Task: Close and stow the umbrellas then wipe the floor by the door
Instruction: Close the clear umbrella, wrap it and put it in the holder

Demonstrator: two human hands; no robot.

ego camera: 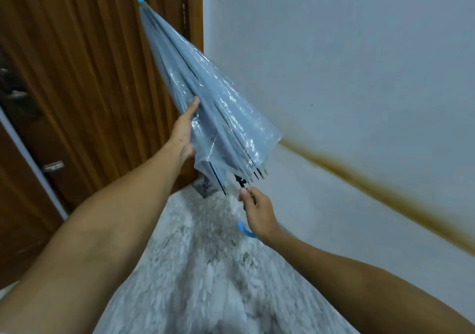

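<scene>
A clear plastic umbrella (218, 107) with a blue tip and a blue hooked handle (245, 231) is folded down and held slanting up toward the door. My left hand (183, 133) lies flat against the folded canopy on its left side, fingers pointing up along it. My right hand (258, 214) grips the shaft just below the rib ends, above the blue hook. The canopy hangs loose, its rib tips bunched near my right thumb.
A brown wooden door (84, 76) with a metal handle (52, 165) stands at the left. A white wall (347, 64) with a brown stain band (385, 189) runs along the right. Below is mottled grey-white marble floor (205, 269).
</scene>
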